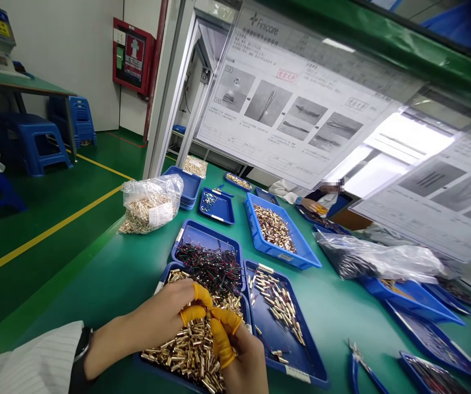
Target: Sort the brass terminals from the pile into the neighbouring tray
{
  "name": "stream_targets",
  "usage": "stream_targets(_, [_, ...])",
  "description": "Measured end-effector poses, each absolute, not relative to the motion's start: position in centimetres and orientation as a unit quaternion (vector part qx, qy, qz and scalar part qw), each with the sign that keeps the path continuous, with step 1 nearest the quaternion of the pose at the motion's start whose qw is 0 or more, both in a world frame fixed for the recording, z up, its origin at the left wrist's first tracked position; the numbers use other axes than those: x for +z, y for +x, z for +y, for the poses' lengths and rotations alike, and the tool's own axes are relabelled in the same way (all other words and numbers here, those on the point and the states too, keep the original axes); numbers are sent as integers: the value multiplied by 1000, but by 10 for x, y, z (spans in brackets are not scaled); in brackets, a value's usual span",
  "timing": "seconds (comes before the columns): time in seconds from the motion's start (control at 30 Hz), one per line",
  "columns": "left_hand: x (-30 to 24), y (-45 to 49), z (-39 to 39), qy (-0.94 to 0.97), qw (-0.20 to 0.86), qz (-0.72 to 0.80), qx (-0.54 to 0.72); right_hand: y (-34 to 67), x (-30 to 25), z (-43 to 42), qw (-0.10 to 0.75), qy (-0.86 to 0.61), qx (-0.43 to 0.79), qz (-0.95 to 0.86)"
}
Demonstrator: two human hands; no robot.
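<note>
My left hand, with yellow finger cots on its fingertips, reaches in from the left over a blue tray of brass sleeves. My right hand, also in yellow cots, meets it there. Both hands are closed in a pinch, fingertips close together; whatever lies between them is too small and hidden to name. Just beyond is a blue tray of black and red wires. To the right, another blue tray holds brass pieces, some with thin wires attached.
Blue-handled pliers lie at right. A larger blue bin of brass parts stands farther back. At back left are a clear bag of brass parts and stacked trays. A co-worker's hand shows beyond hanging instruction sheets.
</note>
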State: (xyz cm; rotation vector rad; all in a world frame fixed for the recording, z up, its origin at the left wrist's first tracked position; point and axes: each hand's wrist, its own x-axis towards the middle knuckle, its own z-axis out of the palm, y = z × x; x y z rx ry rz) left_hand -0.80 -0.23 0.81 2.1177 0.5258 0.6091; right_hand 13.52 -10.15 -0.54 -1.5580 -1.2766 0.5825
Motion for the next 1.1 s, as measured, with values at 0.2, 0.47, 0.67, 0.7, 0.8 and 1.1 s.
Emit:
stream_targets(0.2, [3,-8,-1,858,390,185,277,133,-6,-102,480,-654,217,-543])
stream_targets(0.47, [6,-8,2,870,359,150,304,137,-5,-103,463,-658,231,-547])
stream_targets(0.67, [2,-7,2,862,370,151,311,136,-7,-101,450,-663,225,-555])
stream_targets(0.7, [1,-7,1,860,372,154,313,137,-8,-101,446,-667,217,-556])
stream_targets(0.8, [0,-7,1,855,380,159,314,138,-8,-101,428,-675,202,-566])
stream_targets(1.1, [-2,-8,0,848,391,160,320,133,-21,-98,481,-674,199,-525])
